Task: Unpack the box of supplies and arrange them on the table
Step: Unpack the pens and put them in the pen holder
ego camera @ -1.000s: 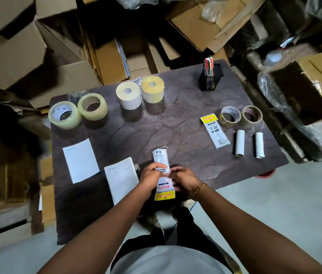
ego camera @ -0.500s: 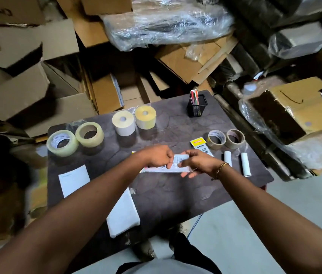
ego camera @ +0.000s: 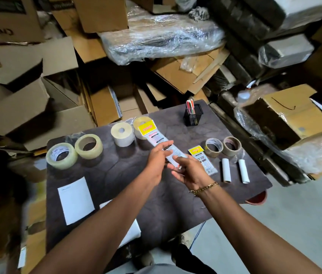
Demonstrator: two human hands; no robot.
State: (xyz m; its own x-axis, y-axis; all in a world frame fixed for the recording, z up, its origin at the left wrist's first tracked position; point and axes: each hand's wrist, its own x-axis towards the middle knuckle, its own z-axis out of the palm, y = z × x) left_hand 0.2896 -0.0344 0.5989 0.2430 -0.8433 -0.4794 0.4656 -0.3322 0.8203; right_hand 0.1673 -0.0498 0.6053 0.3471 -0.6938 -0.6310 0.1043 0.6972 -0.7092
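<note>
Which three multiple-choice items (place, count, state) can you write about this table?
1. Where stands the black mesh pen holder? A) dark table's far edge B) white sheet C) floor
2. How many small white paper rolls lie at the right? A) one B) two C) four
3. The right hand: A) hangs empty B) grips a yellow-topped clear packet C) presses a tape roll

1 A: it stands by the far rim. 2 B: two lie side by side. 3 B: its fingers pinch the packet's lower end.
</note>
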